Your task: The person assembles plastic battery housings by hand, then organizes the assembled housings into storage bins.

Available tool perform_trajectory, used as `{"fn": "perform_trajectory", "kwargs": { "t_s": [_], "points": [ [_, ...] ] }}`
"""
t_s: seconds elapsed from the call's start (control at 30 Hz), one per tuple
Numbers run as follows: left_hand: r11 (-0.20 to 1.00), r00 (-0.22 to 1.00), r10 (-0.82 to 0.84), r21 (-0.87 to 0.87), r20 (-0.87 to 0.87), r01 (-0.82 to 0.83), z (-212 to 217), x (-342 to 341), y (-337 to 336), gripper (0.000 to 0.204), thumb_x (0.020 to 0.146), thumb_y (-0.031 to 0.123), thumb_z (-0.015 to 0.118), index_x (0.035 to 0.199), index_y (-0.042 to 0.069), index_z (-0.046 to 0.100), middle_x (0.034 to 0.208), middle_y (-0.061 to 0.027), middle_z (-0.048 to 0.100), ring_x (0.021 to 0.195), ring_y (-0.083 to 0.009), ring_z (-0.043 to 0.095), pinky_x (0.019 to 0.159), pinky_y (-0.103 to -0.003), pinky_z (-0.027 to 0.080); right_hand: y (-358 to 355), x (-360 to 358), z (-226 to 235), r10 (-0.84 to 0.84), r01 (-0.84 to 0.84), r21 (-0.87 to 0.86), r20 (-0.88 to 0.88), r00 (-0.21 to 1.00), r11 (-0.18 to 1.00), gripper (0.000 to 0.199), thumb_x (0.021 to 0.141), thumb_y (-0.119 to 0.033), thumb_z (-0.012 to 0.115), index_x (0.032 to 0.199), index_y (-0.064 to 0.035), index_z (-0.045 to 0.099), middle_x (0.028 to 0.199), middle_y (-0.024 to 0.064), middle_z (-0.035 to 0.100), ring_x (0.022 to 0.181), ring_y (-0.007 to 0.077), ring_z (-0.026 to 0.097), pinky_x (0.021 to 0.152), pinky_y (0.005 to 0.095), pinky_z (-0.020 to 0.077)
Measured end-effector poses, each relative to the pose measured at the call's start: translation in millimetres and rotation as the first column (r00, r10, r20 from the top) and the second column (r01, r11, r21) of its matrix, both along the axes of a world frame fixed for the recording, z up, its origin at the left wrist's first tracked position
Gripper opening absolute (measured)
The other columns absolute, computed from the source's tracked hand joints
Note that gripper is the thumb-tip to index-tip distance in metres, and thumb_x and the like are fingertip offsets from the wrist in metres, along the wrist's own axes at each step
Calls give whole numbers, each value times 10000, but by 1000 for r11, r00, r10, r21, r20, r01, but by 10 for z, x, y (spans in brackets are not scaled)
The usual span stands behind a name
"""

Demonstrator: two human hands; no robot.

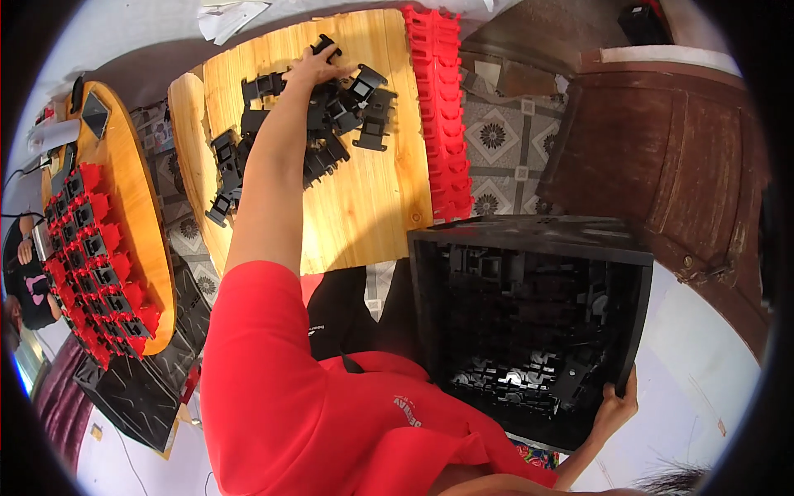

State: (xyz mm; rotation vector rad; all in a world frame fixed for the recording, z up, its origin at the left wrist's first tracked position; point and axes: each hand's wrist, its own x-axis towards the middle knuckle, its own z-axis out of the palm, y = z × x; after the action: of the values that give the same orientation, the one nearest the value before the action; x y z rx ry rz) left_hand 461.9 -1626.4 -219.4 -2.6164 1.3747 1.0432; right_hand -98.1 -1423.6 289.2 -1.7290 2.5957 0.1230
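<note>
My left hand reaches to the far part of a light wooden table, its fingers on a small black plastic part. Around and below that hand lies a loose heap of similar black frame-like parts, with more left of my forearm. At the lower right my right hand grips the side rim of a large black box. The box is tilted with its opening toward me. Inside it are many black parts, some shining in the light.
Red plastic racks line the table's right edge. On the left, another wooden table bears red racks filled with black parts and a phone-like dark device. A person is beyond it. A brown wooden door stands right.
</note>
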Motion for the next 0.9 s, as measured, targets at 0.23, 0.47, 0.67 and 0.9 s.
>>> {"fn": "perform_trajectory", "kwargs": {
  "t_s": [0.23, 0.47, 0.67, 0.9],
  "points": [
    [979, 978, -203, 45, 43, 201, 38, -500, 768, 832, 714, 765, 594, 1436, 485, 293, 1499, -121, 281, 1372, -409, 281, 988, -700, 289, -26, -195, -46, -22, 22, -35, 1, 1000, 999, 637, 673, 116, 570, 1285, -63, 586, 1059, 150, 702, 856, 207, 664, 799, 304, 511],
    [979, 980, -197, 49, 5, 197, 191, -908, 1361, 786, 744, 716, 608, 1431, 477, 311, 1506, -132, 268, 1396, -376, 236, 1008, -675, 274, -101, -330, -38, 67, -68, -79, -24, 997, 995, 627, 674, 92, 564, 1281, -65, 588, 1032, 155, 706, 827, 201, 660, 766, 295, 508],
    [891, 927, -173, -348, 333, 291, 530, -1076, 2025, 737, 739, 703, 580, 1391, 391, 433, 1543, -160, 200, 1389, -442, 207, 1006, -713, 242, -377, 18, 20, 98, -95, -63, 35, 995, 993, 612, 665, 123, 563, 1248, -57, 614, 1102, 169, 687, 921, 228, 676, 817, 301, 505],
    [912, -55, 258, 262, -965, -316, 1652, -2477, 3074, 971, 783, 631, 664, 1497, 127, 241, 1513, -155, 294, 1373, -327, 312, 1078, -440, 328, -819, 868, 383, 470, -463, -175, -3, 883, 869, 623, 663, 120, 536, 1249, -76, 615, 1145, 136, 679, 1079, 203, 633, 939, 293, 453]
  ]
}}
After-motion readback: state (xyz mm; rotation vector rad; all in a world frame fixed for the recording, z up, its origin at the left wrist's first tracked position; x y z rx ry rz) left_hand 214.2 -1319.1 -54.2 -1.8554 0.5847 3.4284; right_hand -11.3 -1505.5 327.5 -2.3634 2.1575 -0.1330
